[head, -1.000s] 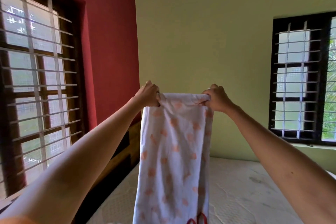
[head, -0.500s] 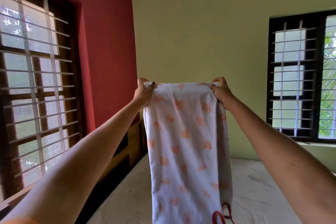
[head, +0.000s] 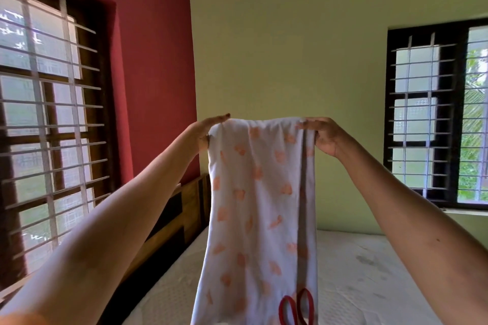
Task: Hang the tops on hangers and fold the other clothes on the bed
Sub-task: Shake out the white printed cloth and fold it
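**Desk:** What is nearest the camera?

**Photographer:** Two bare forearms reach out from the lower corners. Between them hangs a white garment [head: 260,216] with a faded orange print, held up in the air above the near part of the bed [head: 369,272]. Red loops [head: 297,306] show at its lower right.

**Desk:** And the hands?

**Photographer:** The left hand [head: 208,130] holds the garment's top left corner, fingers laid out straight along the upper edge with the cloth gathered beneath. The right hand [head: 323,134] grips the top right corner, fingers curled over the bunched fabric. The top edge stretches level between them.

**Desk:** Beyond that?

**Photographer:** The white mattress runs to a wooden headboard [head: 184,208] along its left edge. A barred window [head: 47,124] sits in the red wall [head: 153,60]; a second, dark-framed window [head: 435,119] sits in the pale green wall [head: 285,47].
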`<state>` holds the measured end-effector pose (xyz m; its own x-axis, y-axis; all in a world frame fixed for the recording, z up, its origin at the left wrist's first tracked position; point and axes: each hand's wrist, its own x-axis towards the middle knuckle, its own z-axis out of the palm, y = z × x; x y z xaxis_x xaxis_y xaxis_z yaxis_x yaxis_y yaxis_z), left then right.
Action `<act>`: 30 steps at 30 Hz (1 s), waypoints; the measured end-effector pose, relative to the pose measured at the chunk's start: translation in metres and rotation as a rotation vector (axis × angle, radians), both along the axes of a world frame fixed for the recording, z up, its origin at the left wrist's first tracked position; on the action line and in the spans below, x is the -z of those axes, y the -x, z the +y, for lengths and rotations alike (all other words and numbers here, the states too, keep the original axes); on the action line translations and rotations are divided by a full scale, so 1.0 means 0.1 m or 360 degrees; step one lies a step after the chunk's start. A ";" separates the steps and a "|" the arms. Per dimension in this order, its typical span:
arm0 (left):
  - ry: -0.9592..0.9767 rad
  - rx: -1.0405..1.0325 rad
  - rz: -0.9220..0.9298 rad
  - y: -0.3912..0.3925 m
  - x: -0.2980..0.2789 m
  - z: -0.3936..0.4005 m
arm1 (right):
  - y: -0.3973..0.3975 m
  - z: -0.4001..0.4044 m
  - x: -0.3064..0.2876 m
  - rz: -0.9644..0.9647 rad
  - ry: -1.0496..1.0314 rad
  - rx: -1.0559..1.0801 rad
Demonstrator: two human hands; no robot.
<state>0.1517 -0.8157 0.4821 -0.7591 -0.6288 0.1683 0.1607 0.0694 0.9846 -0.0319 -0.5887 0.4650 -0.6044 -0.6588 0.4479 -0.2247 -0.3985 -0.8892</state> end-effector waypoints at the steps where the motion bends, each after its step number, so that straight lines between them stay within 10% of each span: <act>1: 0.0116 0.0046 -0.0010 0.00 0.03 -0.03 | 0.04 -0.01 0.02 0.0058 -0.0026 0.0062; 10: 0.1339 -0.0440 -0.0297 -0.04 0.12 -0.16 | 0.06 -0.06 0.10 0.0594 -0.0233 0.0895; 30: 0.0100 -0.0540 -0.0074 0.19 0.10 -0.13 | -0.06 -0.23 0.06 0.0435 -0.0082 0.1033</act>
